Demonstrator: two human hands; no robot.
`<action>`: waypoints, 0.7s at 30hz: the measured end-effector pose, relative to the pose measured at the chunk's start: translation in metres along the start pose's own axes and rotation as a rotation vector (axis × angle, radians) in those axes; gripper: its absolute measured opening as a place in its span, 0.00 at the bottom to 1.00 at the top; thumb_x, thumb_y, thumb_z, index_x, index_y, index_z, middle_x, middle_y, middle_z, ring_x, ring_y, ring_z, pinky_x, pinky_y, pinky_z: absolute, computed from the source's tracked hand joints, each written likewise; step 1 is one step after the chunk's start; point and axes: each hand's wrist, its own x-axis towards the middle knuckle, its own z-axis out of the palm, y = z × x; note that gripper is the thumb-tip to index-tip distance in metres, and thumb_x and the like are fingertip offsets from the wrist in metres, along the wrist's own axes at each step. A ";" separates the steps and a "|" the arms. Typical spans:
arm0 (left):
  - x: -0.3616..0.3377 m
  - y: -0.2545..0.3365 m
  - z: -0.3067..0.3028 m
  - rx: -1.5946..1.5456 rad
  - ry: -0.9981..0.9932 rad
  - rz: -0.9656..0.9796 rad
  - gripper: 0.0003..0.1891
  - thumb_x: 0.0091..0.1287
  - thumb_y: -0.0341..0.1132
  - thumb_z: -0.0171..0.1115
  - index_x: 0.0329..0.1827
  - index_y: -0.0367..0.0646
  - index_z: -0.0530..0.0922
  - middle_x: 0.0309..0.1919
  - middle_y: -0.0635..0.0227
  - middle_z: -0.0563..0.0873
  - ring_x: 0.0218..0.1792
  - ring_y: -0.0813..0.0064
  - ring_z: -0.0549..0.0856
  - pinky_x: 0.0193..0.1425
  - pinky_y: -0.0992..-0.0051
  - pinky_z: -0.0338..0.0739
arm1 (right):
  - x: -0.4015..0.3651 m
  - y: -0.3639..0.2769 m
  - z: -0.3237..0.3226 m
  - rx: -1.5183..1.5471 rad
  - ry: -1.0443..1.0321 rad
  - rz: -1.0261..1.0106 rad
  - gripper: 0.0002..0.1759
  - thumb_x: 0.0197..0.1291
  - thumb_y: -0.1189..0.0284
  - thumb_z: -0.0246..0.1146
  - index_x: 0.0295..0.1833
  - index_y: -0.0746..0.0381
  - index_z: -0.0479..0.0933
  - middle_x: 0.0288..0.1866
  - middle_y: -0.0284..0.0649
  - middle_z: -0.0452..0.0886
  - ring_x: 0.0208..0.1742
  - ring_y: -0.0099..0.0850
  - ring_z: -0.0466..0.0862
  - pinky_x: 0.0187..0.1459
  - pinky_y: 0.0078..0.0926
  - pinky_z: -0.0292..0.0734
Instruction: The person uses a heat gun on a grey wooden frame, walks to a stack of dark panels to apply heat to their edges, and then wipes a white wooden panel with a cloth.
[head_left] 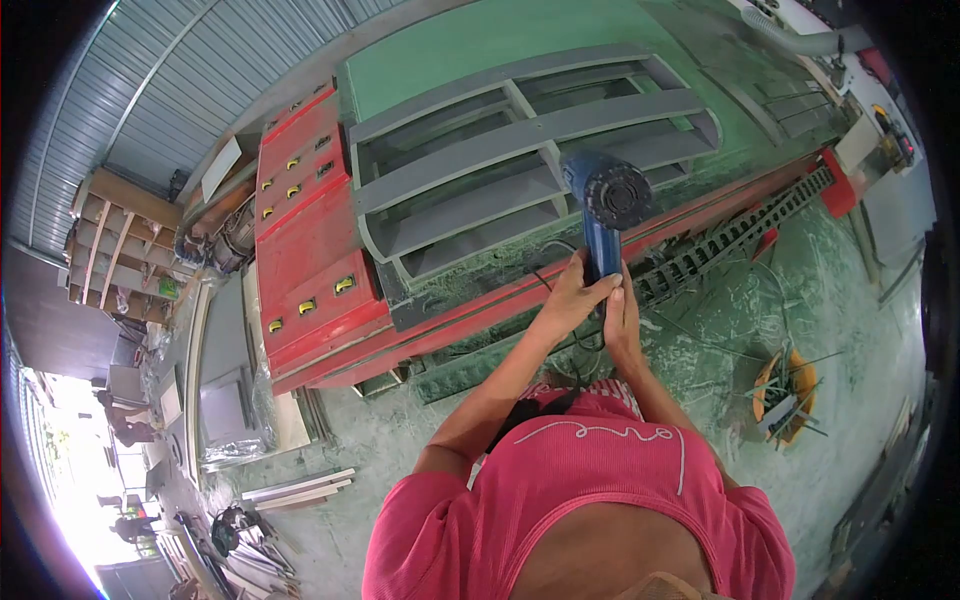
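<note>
Head view looks down past our pink shirt to the long red-framed counter with its green top, and we place everything from that counter. Both our hands are closed around the handle of a blue power tool, which looks like a handheld blower. The left hand wraps the grip from one side and the right hand clasps it from the other, the two touching each other. We hold the tool upright just off the counter's near edge, its round black vented end turned up toward us. A thin black cord shows beside the hands, against that near edge. On the counter's top lies a grey cut-out panel of long bars and open slots, covering much of the green surface. A black cable chain runs along the counter's near side. On the dusty floor near the counter stands an orange basket filled with offcut strips. Wooden shelves stand well apart from the counter, past its red end.
</note>
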 end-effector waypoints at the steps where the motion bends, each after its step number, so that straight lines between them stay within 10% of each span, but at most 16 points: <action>1: -0.001 -0.001 0.001 0.000 -0.001 -0.002 0.30 0.59 0.38 0.61 0.58 0.30 0.61 0.45 0.61 0.74 0.47 0.75 0.73 0.54 0.74 0.67 | -0.003 0.003 -0.001 0.000 0.001 0.002 0.38 0.64 0.51 0.41 0.65 0.75 0.52 0.63 0.57 0.59 0.64 0.43 0.62 0.63 0.33 0.55; 21: -0.004 -0.014 0.007 -0.032 -0.026 -0.047 0.28 0.59 0.38 0.61 0.57 0.33 0.61 0.47 0.61 0.72 0.50 0.73 0.71 0.56 0.73 0.64 | -0.014 0.006 0.000 -0.009 0.047 0.102 0.40 0.62 0.46 0.39 0.66 0.71 0.53 0.61 0.56 0.63 0.62 0.42 0.65 0.60 0.32 0.58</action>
